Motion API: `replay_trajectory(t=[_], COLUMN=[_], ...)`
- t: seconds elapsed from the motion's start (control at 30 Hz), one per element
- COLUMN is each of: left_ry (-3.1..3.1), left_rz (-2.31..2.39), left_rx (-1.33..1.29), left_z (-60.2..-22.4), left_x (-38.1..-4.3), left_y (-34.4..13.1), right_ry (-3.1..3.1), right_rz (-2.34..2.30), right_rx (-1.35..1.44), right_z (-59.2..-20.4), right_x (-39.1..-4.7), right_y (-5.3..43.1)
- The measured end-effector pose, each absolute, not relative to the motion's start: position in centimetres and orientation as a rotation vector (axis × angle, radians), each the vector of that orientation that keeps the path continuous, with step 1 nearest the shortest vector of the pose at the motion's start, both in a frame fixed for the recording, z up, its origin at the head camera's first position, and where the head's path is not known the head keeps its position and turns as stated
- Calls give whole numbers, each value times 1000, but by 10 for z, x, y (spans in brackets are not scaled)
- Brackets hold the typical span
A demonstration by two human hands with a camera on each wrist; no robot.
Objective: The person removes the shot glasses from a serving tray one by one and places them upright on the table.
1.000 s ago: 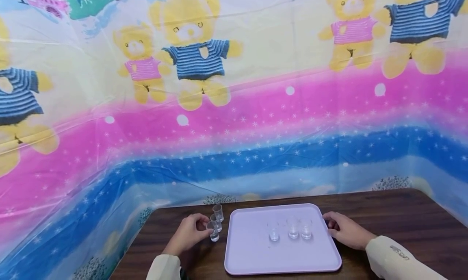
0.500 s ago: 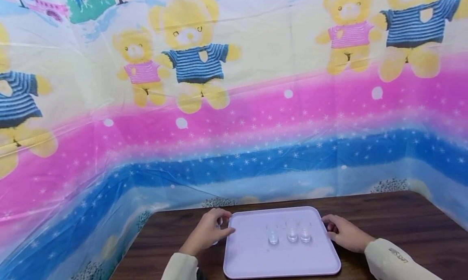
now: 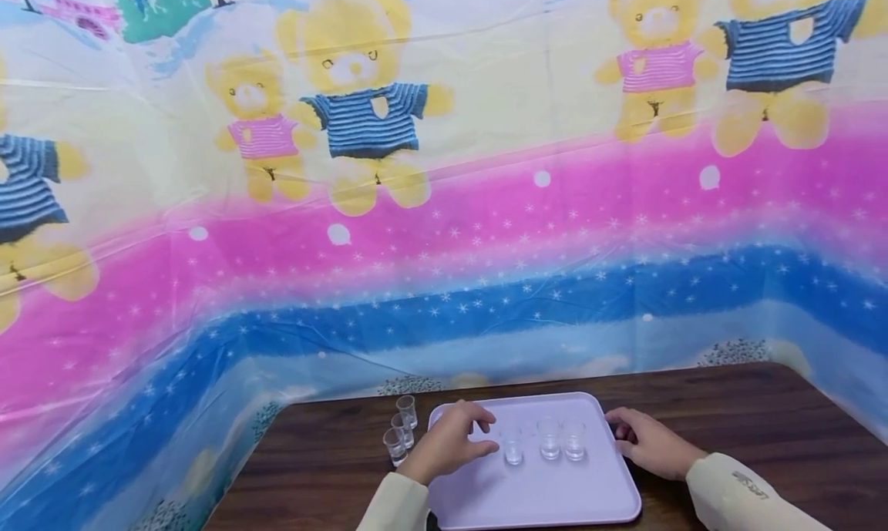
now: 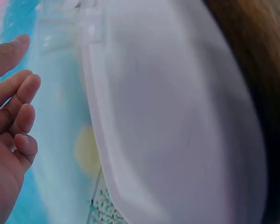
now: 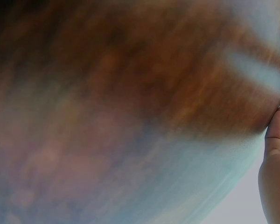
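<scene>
Over the left part of a pale lilac tray (image 3: 541,504) is my left hand (image 3: 447,442), its thumb and fingers apart with nothing between them. Just beyond its fingertips stands a small clear shot glass (image 3: 512,454). Two more shot glasses (image 3: 550,445) stand side by side farther right on the tray. In the left wrist view, the left hand (image 4: 11,107) has loosely bent fingers beside blurred clear glasses (image 4: 72,30). My right hand (image 3: 655,442) rests at the tray's right edge, fingers loosely curled. Only part of the right hand (image 5: 275,168) shows in the right wrist view.
Left of the tray, three shot glasses (image 3: 396,448) stand in a slanting row on the dark wooden table (image 3: 305,462), close behind my left hand. A printed bear curtain (image 3: 486,300) hangs right along the table's far and left sides.
My left hand has moved right, from beside the row of shot glasses, past the tray's left rim to over the tray. The right hand has stayed at the tray's edge.
</scene>
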State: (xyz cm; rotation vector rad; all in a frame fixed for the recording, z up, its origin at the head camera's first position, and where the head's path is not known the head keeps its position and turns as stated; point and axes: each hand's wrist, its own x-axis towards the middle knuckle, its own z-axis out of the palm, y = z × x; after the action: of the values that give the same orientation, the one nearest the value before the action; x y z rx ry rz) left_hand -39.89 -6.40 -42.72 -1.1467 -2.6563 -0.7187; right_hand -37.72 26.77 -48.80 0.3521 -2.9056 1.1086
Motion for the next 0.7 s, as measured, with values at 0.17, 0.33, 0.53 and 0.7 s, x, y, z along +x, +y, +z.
replay_trajectory(t=[0.17,0.33,0.53,0.7], left_ry=[-2667,-2714,-2761,-2779], left_rz=[-668,-681,-714,-734], left_rx=[-1161,-1138,-1106,-1096], left_z=[-432,-431,-431,-432], left_x=[-403,-404,-403,-403], left_y=[-52,-46,-41,-36], right_ry=[-2900,-2894,-2899,-2905], right_rz=[1128,1126,1122,1112], right_rx=[367,378,349,316], right_z=[-485,-484,-484,-484], right_x=[-376,-375,-374,-374], right_y=[267,264,264,265])
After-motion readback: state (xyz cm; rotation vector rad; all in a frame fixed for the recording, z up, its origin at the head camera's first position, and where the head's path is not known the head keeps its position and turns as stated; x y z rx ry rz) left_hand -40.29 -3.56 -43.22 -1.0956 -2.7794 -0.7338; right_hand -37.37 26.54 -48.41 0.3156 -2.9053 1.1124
